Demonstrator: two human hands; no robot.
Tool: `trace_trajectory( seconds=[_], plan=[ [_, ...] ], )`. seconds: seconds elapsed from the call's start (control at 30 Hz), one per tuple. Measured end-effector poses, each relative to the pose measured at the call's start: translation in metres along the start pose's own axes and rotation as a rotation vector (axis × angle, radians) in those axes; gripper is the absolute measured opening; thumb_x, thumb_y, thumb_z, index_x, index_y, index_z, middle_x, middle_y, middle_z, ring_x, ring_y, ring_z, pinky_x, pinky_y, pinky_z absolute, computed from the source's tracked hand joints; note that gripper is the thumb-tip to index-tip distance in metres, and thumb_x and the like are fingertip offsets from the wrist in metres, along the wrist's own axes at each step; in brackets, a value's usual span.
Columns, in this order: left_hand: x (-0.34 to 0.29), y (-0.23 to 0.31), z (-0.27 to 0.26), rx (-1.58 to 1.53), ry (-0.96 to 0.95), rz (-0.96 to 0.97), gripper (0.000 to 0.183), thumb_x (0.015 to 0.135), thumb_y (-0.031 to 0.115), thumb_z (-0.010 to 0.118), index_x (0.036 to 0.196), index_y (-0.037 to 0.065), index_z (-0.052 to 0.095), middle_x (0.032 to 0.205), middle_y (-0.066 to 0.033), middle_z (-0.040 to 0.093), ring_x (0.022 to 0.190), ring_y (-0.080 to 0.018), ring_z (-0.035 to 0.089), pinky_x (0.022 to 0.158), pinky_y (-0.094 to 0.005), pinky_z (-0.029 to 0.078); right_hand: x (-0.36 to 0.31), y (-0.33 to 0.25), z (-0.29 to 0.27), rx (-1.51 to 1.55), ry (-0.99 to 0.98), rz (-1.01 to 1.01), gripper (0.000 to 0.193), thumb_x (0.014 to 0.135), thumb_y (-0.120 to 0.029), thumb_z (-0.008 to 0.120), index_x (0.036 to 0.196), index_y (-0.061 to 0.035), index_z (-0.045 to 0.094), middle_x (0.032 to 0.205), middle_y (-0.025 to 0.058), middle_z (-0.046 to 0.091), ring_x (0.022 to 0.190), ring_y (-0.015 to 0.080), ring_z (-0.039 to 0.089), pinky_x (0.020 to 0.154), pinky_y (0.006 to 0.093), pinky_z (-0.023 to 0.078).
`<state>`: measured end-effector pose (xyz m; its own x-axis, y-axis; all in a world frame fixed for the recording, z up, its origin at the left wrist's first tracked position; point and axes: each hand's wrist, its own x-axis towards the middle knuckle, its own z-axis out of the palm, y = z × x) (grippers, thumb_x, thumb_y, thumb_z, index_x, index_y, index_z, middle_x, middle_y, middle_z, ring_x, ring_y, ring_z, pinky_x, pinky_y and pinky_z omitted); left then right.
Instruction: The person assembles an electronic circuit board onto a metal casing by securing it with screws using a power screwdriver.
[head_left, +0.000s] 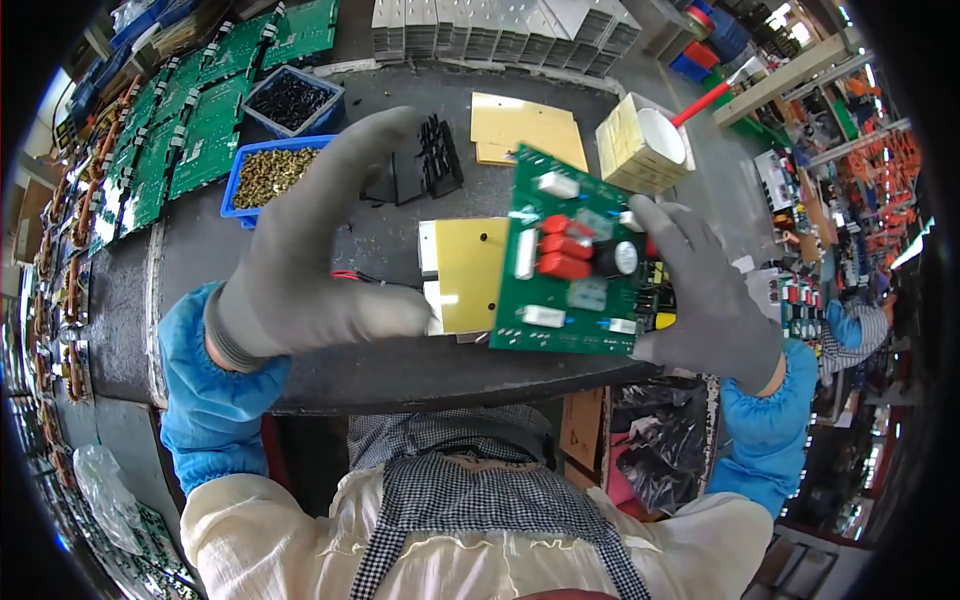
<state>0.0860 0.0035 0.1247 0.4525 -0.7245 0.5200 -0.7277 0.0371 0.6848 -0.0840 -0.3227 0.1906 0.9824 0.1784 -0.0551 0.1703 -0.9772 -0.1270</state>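
Note:
My right hand [700, 290], in a grey glove, grips a green circuit board [508, 290] by its right edge and holds it up tilted over the bench. Red blocks, white rectangular parts and a black round part stand on the board's face. Gloved in grey too, my left hand [310, 260] is raised at the left, thumb and fingers wide apart, with nothing between them. Between the hands a yellow plate [465, 275] with dark studs lies on the bench, partly over a white piece, and the board overlaps its right side. Red and black wires [355, 276] show behind my left thumb.
Blue bins hold brass fittings [265, 178] and small black parts [290, 100]. Near them lie black plastic frames [437, 158]. Further back are stacked yellow sheets [530, 128], a taped box [640, 145] with a red handle, and metal channels [490, 30]. Green boards [200, 130] line the left.

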Motion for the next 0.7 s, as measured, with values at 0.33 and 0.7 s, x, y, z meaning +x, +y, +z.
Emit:
trace_trajectory(
  seconds=[0.33, 0.7],
  plan=[
    [0.032, -0.008, 0.048, 0.419, -0.324, -0.029, 0.137, 0.053, 0.088, 0.075, 0.146, -0.006, 0.039, 0.146, -0.0331, 0.043, 0.140, -0.0533, 0.039, 0.117, -0.0578, 0.032, 0.049, 0.012, 0.022, -0.052, -0.065, -0.180, 0.094, 0.060, -0.019, 0.085, 0.143, -0.0012, 0.046, 0.124, 0.0180, 0.051, 0.123, 0.0365, 0.052, 0.106, 0.0503, 0.042],
    [0.030, -0.023, 0.066, 0.455, -0.377, -0.130, 0.137, 0.051, 0.086, 0.078, 0.147, -0.004, 0.037, 0.147, -0.0307, 0.043, 0.139, -0.0533, 0.039, 0.114, -0.0590, 0.034, 0.058, 0.022, 0.029, -0.087, -0.138, -0.206, 0.088, 0.062, -0.018, 0.084, 0.141, -0.0009, 0.049, 0.121, 0.0163, 0.052, 0.122, 0.0335, 0.053, 0.109, 0.0492, 0.041]
  ],
)
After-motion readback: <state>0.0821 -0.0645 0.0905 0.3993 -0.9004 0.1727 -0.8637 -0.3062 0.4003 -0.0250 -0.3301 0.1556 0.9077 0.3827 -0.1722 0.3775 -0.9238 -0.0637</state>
